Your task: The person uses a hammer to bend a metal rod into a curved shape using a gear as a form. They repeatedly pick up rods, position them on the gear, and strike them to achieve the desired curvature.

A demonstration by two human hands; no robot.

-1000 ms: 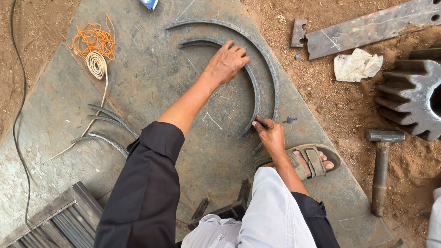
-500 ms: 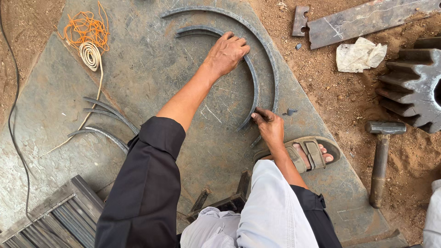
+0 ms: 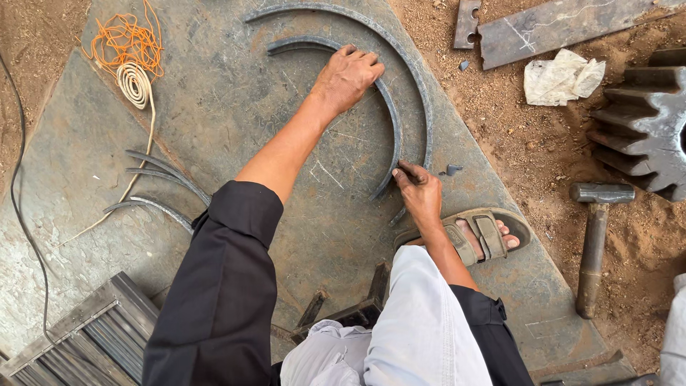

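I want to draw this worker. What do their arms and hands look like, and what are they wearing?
Both arms wear dark, almost black sleeves pushed up, so the forearms are bare. The left hand and the right hand are bare too: no gloves, rings or watch that I can see. Below them are light grey trousers and a tan strapped sandal on one foot.

The inner arc [image 3: 389,125], a dark, narrow curved steel strip, lies flat on the steel plate [image 3: 229,107]. Just outside it lies the outer arc [image 3: 421,93], longer and of the same curve. A short dark marker [image 3: 411,171] touches the inner arc's lower end.
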